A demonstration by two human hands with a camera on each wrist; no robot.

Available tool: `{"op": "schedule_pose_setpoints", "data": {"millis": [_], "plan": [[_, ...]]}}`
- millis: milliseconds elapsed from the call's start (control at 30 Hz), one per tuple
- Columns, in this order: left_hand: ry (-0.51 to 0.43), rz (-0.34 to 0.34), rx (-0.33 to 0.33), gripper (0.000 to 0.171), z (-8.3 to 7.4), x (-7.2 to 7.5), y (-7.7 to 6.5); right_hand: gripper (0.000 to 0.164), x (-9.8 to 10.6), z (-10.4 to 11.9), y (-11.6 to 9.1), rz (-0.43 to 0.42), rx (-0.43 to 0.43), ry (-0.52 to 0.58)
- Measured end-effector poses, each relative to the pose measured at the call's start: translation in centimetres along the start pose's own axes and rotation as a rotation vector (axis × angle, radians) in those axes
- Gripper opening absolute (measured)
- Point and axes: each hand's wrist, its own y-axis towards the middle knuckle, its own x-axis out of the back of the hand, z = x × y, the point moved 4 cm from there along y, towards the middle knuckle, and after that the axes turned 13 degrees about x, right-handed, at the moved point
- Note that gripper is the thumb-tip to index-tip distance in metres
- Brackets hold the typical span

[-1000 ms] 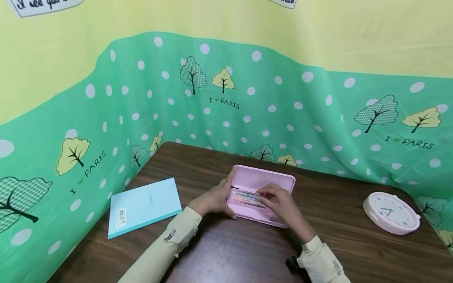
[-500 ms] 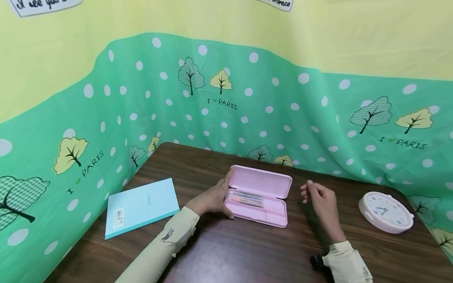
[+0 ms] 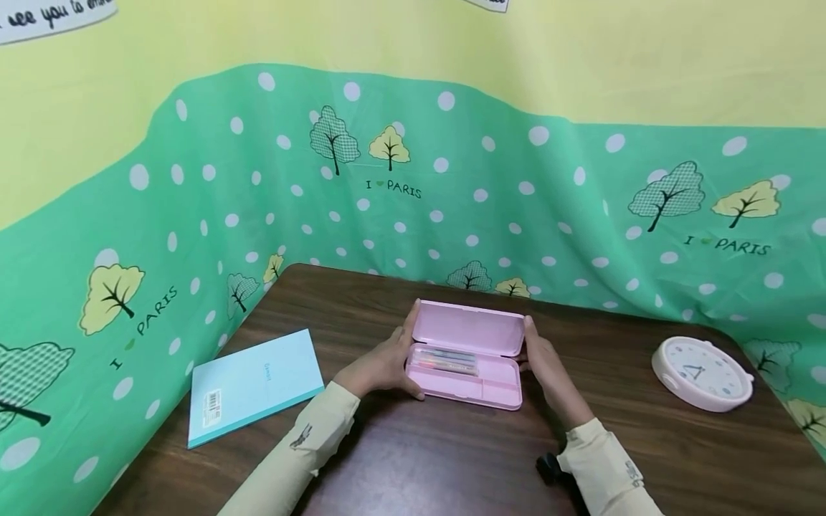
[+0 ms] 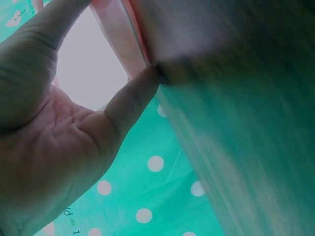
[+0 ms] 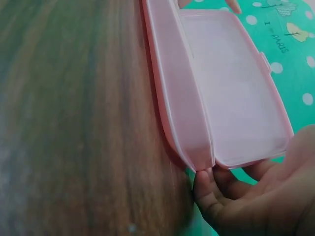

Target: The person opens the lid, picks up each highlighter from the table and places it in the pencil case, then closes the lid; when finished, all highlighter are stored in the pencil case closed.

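Note:
A pink pencil case (image 3: 501, 371) lies with its lid (image 3: 468, 328) raised at the back. Several slim pens (image 3: 445, 360) lie together in the left part of its tray. My left hand (image 3: 381, 362) holds the case's left end, thumb at the front corner and a finger reaching up beside the lid; the left wrist view shows this wide span. My right hand (image 3: 548, 369) is at the right end, a finger at the lid's corner. In the right wrist view, fingertips (image 5: 203, 184) touch the end of the case near the hinge, with other fingers partly hidden behind it.
A light blue notebook (image 3: 254, 383) with a barcode label lies left on the brown wooden table (image 3: 413, 459). At the right stands a pink-rimmed round clock (image 3: 702, 374). A green and yellow printed curtain (image 3: 413, 236) hangs behind the table.
My right hand has left the pens, swung out to the right, then come back to the case's right end. The left hand stays on the left end, and the lid remains raised.

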Motion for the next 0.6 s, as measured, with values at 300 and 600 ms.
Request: {"op": "schedule_pose_setpoints", "data": {"millis": [300,600], "plan": [[-0.071,-0.008,-0.073,0.165,-3.1,1.9,-2.1,0.081,0.4,0.0,0.0,0.031,0.033,0.019],[-0.090,0.002,0.022,0.133,-4.0,2.3,-3.9,0.062,1.0,0.2,-1.1,0.195,0.199,0.050]]}}
